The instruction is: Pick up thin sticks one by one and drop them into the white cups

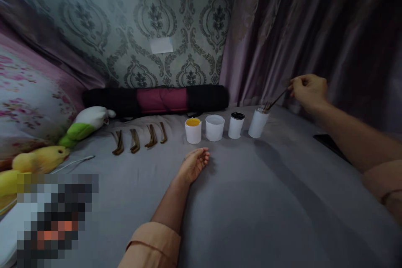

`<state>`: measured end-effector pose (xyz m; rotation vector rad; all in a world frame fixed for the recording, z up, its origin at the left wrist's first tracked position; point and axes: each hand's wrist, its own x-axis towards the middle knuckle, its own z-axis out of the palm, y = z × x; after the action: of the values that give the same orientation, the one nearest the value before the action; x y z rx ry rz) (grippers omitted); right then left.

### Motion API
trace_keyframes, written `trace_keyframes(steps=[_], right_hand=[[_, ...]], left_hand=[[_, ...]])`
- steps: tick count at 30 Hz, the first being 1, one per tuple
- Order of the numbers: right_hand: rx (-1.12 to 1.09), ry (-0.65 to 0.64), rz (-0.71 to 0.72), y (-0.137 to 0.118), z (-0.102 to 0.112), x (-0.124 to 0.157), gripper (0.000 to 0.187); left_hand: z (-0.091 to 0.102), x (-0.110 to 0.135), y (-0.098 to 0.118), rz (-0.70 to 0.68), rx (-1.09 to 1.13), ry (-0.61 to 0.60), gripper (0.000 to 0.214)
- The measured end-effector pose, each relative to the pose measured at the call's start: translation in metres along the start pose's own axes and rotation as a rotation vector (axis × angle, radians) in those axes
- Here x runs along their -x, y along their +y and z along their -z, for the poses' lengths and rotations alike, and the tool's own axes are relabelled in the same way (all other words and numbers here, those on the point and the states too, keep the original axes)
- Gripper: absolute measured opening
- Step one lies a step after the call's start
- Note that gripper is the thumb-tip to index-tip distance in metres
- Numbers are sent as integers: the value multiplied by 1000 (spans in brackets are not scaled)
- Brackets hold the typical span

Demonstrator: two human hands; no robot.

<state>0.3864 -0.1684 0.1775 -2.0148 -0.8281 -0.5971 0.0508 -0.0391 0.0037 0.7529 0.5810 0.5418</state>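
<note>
While the right hand (309,91) hung in the upper right of the frame, its thumb and fingertips were pinched together on the top end of a thin brush (278,99), though blur hid exactly how many fingers took part. The brush's long axis ran down and to the left from the fingers, and its lower end stood inside the rightmost cup (258,122), which appeared to hold a few more thin sticks. That cup closed a row of four white cups on the grey bedsheet (251,201). To its left stood the black-topped cup (236,125), then the plain white cup (215,127), then the cup of yellow paint (193,130).

The left hand (194,163) lay on the sheet just below the yellow cup, near it but not touching, with its fingers loosely curled and holding nothing. It was nearer the yellow end of the row; the right hand was nearer the brush cup.

Left of the cups lay four curved brown pieces (135,140). Behind them a rolled black and maroon mat (157,100) lay along the wall.
</note>
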Motion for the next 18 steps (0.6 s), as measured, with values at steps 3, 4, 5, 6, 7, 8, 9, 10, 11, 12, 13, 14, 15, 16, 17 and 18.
trace_keyframes(steps=[3, 4, 5, 6, 7, 8, 9, 10, 11, 12, 13, 14, 15, 16, 17, 18], right_hand=[[2, 29, 2, -2, -5, 6, 29], [12, 21, 5, -4, -6, 9, 28], [26, 12, 6, -5, -7, 12, 27], [43, 1, 5, -7, -7, 15, 26], [57, -12, -1, -8, -7, 18, 25], [66, -27, -8, -10, -8, 21, 25], [71, -37, -22, -11, -8, 23, 24], [75, -47, -39, -11, -9, 25, 24], [76, -58, -57, -11, -11, 26, 24], [79, -70, -72, -11, -12, 27, 24], [83, -81, -83, -10, -14, 27, 25], [90, -88, -89, -9, -17, 28, 25], [97, -95, -91, -8, -19, 28, 25], [102, -100, -92, -6, -21, 28, 25], [102, -104, -95, -4, -23, 28, 25], [98, -108, -99, -3, -25, 29, 25]], left_hand=[[-1, 1, 0, 0, -4, 7, 10], [-2, 1, 1, 1, -4, 8, 9], [-2, 1, 1, 3, -3, 8, 9], [-2, 2, 1, 5, -2, 7, 9], [-2, 2, 1, 6, -1, 10, 9], [-2, 2, 1, 8, -1, 12, 9], [-2, 2, 1, 9, -1, 14, 9], [-2, 2, 1, 9, -1, 15, 9], [-2, 2, 1, 9, -2, 15, 9], [-2, 2, 1, 8, -3, 13, 9], [-2, 2, 1, 8, -2, 11, 9], [-2, 2, 1, 8, -1, 9, 9], [-2, 2, 1, 8, 1, 9, 9], [-2, 2, 1, 8, 2, 9, 9], [-2, 2, 1, 7, 2, 6, 9], [-2, 2, 1, 6, 1, 4, 9]])
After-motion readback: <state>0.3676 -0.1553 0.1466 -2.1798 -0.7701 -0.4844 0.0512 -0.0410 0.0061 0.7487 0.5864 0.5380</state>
